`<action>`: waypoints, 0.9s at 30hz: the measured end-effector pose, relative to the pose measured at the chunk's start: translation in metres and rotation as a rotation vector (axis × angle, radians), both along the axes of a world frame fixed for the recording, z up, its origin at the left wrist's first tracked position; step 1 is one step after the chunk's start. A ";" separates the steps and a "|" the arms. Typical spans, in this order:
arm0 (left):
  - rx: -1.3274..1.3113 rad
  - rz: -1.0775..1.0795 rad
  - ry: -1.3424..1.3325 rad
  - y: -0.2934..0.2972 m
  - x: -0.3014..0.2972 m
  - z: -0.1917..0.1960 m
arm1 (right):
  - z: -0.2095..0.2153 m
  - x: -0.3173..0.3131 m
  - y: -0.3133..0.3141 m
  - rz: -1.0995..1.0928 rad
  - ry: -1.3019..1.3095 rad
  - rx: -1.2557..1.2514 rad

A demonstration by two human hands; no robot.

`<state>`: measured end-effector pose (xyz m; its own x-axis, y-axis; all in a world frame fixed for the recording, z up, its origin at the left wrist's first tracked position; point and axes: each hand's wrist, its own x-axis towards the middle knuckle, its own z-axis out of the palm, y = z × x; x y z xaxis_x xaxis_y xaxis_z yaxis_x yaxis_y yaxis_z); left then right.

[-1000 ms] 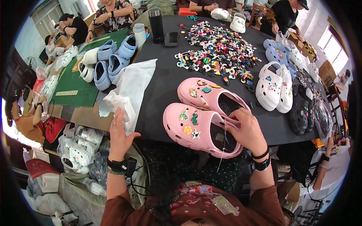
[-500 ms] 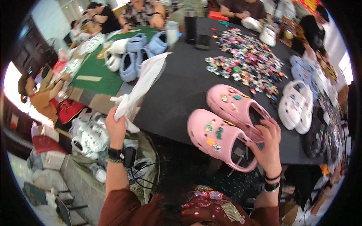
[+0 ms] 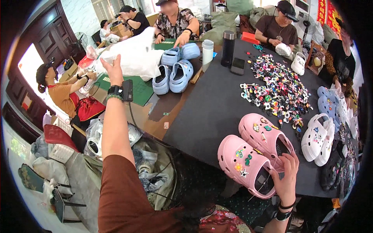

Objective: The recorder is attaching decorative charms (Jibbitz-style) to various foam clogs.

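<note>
My right hand (image 3: pixel 286 174) grips a pair of pink clogs (image 3: pixel 248 159) by their heel ends, at the near edge of the black table. Colourful charms dot both uppers, and a thin clear tag loop hangs at the near heel. Stretched out to the far left, my left hand (image 3: pixel 112 72) has its fingers apart. A white plastic bag (image 3: pixel 134 56) billows just beyond those fingers and seems loose from them. Blue clogs (image 3: pixel 180 75) stand to the right of the bag.
A heap of small charms (image 3: pixel 276 89) covers the black table's middle. White clogs (image 3: pixel 316 138) lie at the right. A dark bottle (image 3: pixel 228 48), a phone (image 3: pixel 237 66) and a white cup (image 3: pixel 207 56) stand farther back. Several people work around the tables.
My left hand has reached farther forward and opened; the bag, held bunched before, now spreads out beyond it. The view has shifted, while my right hand keeps hold of the pink clogs.
</note>
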<state>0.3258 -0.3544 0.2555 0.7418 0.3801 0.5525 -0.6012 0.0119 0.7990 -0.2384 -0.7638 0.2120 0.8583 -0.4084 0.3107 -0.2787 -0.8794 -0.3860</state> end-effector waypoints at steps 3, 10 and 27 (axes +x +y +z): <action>0.130 0.086 0.028 0.009 0.034 -0.027 | -0.001 0.000 -0.001 0.012 0.001 0.018; 0.716 0.100 0.408 -0.003 -0.017 -0.126 | -0.001 -0.004 0.000 0.024 -0.005 0.012; 0.367 -0.706 0.489 -0.107 -0.328 -0.084 | -0.025 -0.025 -0.047 -0.133 -0.090 0.115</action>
<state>-0.0025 -0.4613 0.1717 0.9163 -0.3839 0.1139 -0.1465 -0.0567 0.9876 -0.2631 -0.8111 0.1870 0.7653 -0.5533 0.3289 -0.3488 -0.7860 -0.5105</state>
